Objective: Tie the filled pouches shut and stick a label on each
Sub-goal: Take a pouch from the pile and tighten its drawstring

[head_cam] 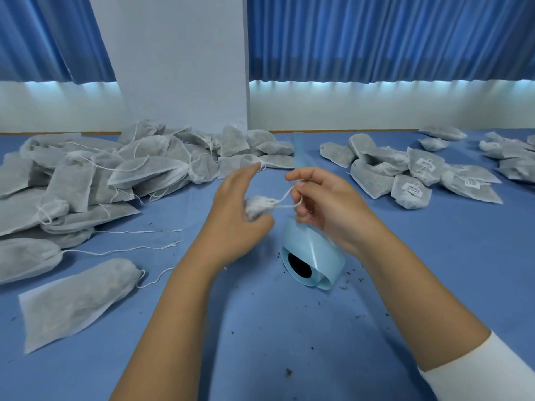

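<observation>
My left hand (236, 209) holds the gathered neck of a grey filled pouch (256, 206) above the table, thumb under it; most of the pouch is hidden behind the hand. My right hand (321, 204) pinches the pouch's white drawstring (282, 201), which runs taut from the neck to its curled fingers. Below the hands a light blue label roll (312, 256) lies on the blue table (275, 328), and its strip rises up behind my right hand.
A big heap of unlabelled pouches (95, 180) with loose strings covers the left side. One pouch (78, 299) lies near the front left. Labelled pouches (417, 178) are piled at the right. Dark crumbs dot the tabletop. A wall and blue curtains stand behind.
</observation>
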Demonstrator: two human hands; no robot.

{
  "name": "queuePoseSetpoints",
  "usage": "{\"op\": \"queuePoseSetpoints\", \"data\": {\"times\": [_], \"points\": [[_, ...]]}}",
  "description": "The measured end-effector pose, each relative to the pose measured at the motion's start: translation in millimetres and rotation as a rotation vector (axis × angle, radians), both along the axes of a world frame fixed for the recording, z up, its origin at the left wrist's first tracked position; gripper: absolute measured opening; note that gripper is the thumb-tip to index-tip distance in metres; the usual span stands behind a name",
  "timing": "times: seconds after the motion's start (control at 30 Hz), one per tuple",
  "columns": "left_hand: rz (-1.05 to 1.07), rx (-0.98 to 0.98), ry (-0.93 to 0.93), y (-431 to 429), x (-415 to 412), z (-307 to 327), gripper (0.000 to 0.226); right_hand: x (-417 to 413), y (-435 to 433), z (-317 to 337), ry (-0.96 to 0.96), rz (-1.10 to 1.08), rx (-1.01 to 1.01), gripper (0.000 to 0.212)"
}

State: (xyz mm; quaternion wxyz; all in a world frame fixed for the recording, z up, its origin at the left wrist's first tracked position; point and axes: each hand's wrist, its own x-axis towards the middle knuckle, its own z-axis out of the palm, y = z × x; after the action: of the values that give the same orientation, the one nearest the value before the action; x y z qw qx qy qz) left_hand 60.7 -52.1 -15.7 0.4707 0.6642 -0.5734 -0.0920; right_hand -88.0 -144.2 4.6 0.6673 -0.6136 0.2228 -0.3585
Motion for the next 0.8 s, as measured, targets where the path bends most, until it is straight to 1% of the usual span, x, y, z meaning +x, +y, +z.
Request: {"op": "queuePoseSetpoints", "data": {"times": [0.07, 0.13, 0.17, 0.3, 0.4, 0.43, 0.6, 0.7, 0.8], "points": [[-0.150, -0.046, 0.179, 2, -7, 11, 0.063, -5, 0, 4, 0.013, 0.038, -0.056, 0.021], [-0.262, 0.015, 0.325, -3, -9, 21, 0.052, -7, 2, 8, 0.018, 0.073, -0.111, 0.020], [-0.271, 0.049, 0.348, -5, -9, 24, 0.045, -8, 3, 9, 0.031, 0.075, -0.147, 0.019], [-0.146, -0.029, 0.254, 6, -19, 19, 0.017, -11, 3, 9, 0.074, 0.023, -0.253, 0.019], [-0.163, 0.000, 0.252, 7, -22, 13, 0.005, -14, 2, 9, 0.047, 0.027, -0.210, 0.017], [-0.154, -0.001, 0.257, 6, -20, 14, 0.004, -15, 2, 9, 0.029, 0.034, -0.170, 0.016], [-0.155, -0.022, 0.268, 5, -18, 15, 0.028, -19, -3, 10, -0.011, 0.063, 0.027, 0.014], [-0.191, -0.013, 0.262, 4, -19, 14, 0.023, -19, -3, 11, -0.082, 0.100, 0.120, 0.015], [-0.165, -0.020, 0.231, 4, -15, 13, 0.015, -24, -6, 12, -0.057, 0.069, 0.093, 0.015]]}}
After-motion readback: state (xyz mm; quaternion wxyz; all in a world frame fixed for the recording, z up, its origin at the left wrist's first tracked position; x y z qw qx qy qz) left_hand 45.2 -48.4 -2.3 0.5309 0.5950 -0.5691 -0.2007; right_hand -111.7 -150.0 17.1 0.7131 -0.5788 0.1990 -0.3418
